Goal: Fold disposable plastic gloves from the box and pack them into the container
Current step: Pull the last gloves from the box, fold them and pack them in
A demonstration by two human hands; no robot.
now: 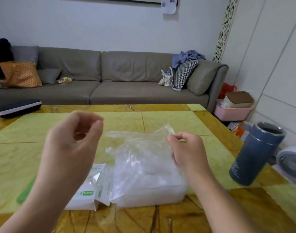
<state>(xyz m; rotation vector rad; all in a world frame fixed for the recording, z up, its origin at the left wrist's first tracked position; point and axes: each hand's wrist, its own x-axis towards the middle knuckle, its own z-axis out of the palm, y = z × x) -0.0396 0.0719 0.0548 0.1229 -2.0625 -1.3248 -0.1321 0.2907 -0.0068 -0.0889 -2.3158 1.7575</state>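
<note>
A clear plastic glove (140, 145) hangs in the air above the table, and my right hand (185, 148) pinches its upper right corner. My left hand (73, 140) is raised to the left of the glove, blurred, with fingers curled and thumb near the fingertips; I see nothing held in it. Below the glove lies a stack of clear gloves (152, 187) in their wrapper. A white and green glove box (88, 194) lies flat at the stack's left side, partly behind my left forearm. A dark blue cylindrical container (254, 153) stands open-topped at the table's right.
The yellow-green table (169, 120) reaches back to a grey sofa (110, 78). A green strip (25, 192) lies at the left. A dark flat case (18, 107) rests at the far left corner. A white fan (293, 165) and a pink bin (231, 113) stand off the right edge.
</note>
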